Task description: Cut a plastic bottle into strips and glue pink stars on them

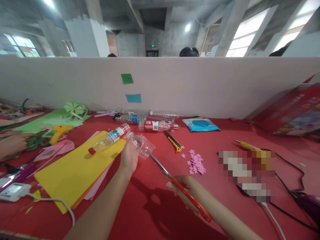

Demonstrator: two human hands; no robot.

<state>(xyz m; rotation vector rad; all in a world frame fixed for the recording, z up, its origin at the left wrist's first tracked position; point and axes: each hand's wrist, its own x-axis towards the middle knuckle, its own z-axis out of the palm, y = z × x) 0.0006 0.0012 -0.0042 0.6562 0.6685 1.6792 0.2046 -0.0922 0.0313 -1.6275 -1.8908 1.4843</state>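
Observation:
My left hand (130,155) is closed on a cut piece of clear plastic bottle (142,144), its neck end near my fingers and its ragged edge facing right. In my right hand (186,190) are scissors with red handles (192,199), seen nearly edge-on. Their silver blades (156,160) point up and left, with the tip at the plastic's lower right edge. From this angle I cannot tell whether the blades grip the plastic. A yellow utility knife (173,141) and a pile of pink paper stars (196,162) lie just right of the piece.
Several plastic bottles (162,115) lie by the white partition (200,86). Yellow sheets (80,173) are at left, near a co-worker's hand (11,145) and a yellow glue gun (58,131). Blue wipes pack (201,124), soldering iron (250,146) and cords are right.

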